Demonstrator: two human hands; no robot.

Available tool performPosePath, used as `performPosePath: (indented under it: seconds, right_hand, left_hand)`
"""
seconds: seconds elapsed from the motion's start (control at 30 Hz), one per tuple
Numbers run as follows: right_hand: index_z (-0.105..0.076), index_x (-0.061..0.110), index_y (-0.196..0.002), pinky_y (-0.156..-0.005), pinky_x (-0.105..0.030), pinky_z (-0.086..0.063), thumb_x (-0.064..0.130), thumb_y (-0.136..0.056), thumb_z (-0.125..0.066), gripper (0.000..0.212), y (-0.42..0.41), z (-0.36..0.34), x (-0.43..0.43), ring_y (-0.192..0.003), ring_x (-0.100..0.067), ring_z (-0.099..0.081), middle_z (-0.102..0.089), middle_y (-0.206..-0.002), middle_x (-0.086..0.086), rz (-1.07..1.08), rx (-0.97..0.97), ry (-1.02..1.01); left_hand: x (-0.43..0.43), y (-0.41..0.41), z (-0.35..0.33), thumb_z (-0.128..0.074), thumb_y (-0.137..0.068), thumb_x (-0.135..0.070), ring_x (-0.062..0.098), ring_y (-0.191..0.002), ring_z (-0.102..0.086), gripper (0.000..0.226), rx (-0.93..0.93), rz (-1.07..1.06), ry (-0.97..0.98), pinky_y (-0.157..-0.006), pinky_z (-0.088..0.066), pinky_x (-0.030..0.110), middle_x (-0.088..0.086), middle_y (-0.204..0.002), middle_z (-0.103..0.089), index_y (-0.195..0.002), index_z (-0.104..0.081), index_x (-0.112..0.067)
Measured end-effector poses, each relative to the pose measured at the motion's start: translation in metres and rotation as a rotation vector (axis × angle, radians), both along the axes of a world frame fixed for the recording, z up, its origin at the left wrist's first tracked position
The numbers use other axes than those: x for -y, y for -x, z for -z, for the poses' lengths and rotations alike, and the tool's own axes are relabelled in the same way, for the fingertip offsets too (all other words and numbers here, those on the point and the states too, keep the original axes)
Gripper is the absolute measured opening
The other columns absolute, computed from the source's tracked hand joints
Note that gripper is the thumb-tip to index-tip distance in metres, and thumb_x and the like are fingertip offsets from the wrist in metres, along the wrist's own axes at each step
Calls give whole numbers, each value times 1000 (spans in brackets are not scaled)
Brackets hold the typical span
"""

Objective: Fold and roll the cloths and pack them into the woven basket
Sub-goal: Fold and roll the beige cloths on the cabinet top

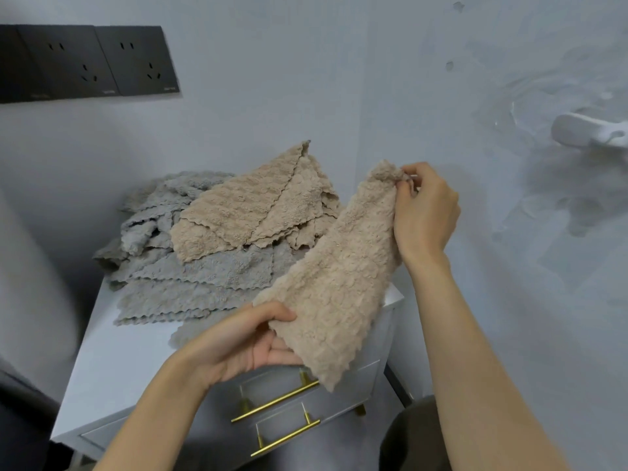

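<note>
- While it hangs over the white surface (112, 362), the folded beige fluffy cloth (339, 283) slants from seven to one o'clock.
- The left hand (248, 341) grip pinches its lower edge; the right hand (424, 212) grip pinches its top corner.
- It looks soft, light and floppy, so hold it at the corners.

Left hand (248, 338): held low, palm turned up; the lower edge of the beige fleecy folded cloth (339, 283) is gripped between thumb and curled fingers.
Right hand (426, 212): raised higher; the cloth's top corner is pinched by the fingertips.
Left forearm (159, 402): bare, extended forward.
Right forearm (475, 351): bare, extended upward.
</note>
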State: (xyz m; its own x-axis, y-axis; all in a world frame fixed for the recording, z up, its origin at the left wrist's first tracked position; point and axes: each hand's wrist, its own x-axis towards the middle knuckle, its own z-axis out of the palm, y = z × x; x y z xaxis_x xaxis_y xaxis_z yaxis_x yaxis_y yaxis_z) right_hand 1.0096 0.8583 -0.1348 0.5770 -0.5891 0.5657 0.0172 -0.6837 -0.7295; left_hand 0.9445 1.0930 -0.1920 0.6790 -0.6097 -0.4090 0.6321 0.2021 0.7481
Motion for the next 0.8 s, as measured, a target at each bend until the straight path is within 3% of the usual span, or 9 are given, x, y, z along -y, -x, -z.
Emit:
performPosePath:
  seconds: [0.1, 0.17, 0.2, 0.27, 0.33, 0.43, 0.53, 0.67, 0.8]
  right_hand:
    - [-63, 20, -103, -69, -27, -50, 13, -97, -47, 19, -9, -1, -1, -61, -13, -67, -67, -89, 5, -86, 22, -66]
    - [-63, 19, -105, -76, -36, -54, 11, -96, -46, 21, -18, 3, -1, -76, -21, -69, -67, -94, -1, -171, -4, -112]
    - [-64, 18, -105, -80, -33, -54, 9, -95, -47, 21, -22, 6, -2, -84, -22, -68, -67, -97, -3, -215, -12, -113]
    - [-66, 18, -99, -74, -5, -44, 6, -93, -49, 21, -30, 14, -8, -85, -15, -64, -68, -96, -2, -306, -15, -83]
    - [-66, 18, -95, -65, 1, -36, 3, -93, -50, 23, -36, 25, -16, -83, -9, -59, -68, -95, -1, -424, -45, -76]
    - [-66, 16, -107, -81, -6, -41, 3, -95, -48, 25, -39, 47, -22, -94, -6, -57, -65, -109, -1, -598, -138, -65]
    - [-56, 15, -127, -109, -28, -35, -2, -95, -46, 38, -39, 67, -17, -125, -15, -47, -43, -143, -4, -667, -198, 26]
    - [-48, 20, -136, -109, -18, -16, -7, -90, -43, 53, -36, 69, -4, -143, -17, -22, -22, -156, -5, -608, -232, 128]
    - [-50, 20, -136, -114, -31, -17, 2, -96, -43, 44, -27, 69, 8, -143, -22, -21, -29, -154, -5, -553, -360, 234]
  left_hand:
    - [3, 1, 1, -54, -79, -9, 45, -101, -64, 45, -36, 115, 93, -80, -57, 49, 31, -122, -58, -124, -48, -5]
    - [4, -1, 3, -54, -83, -9, 47, -101, -63, 45, -50, 114, 107, -80, -57, 48, 32, -122, -58, -127, -44, -7]
    - [6, -2, 4, -53, -85, -9, 46, -100, -64, 44, -47, 84, 74, -79, -57, 47, 31, -120, -59, -128, -43, -7]
    - [8, -6, 6, -48, -89, -7, 42, -92, -68, 36, -11, -20, -83, -75, -59, 44, 29, -113, -64, -125, -44, -3]
    - [7, -8, 11, -50, -92, -5, 37, -82, -71, 29, 53, -119, -275, -70, -60, 40, 27, -102, -67, -119, -47, 3]
    - [4, -7, 12, -54, -93, -7, 33, -86, -71, 21, 154, -71, -407, -67, -60, 33, 18, -95, -72, -113, -54, -3]
    - [-1, -11, 9, -68, -86, -16, 32, -84, -72, 31, 211, -110, -513, -64, -60, 32, 13, -98, -71, -111, -51, -8]
    - [-9, -17, 4, -74, -70, -43, 29, -75, -73, 59, 276, -149, -635, -59, -60, 29, 19, -93, -71, -113, -50, -10]
    - [-11, -22, 8, -66, -84, -41, 24, -63, -72, 37, 390, -206, -750, -56, -60, 28, 13, -71, -72, -101, -57, -9]
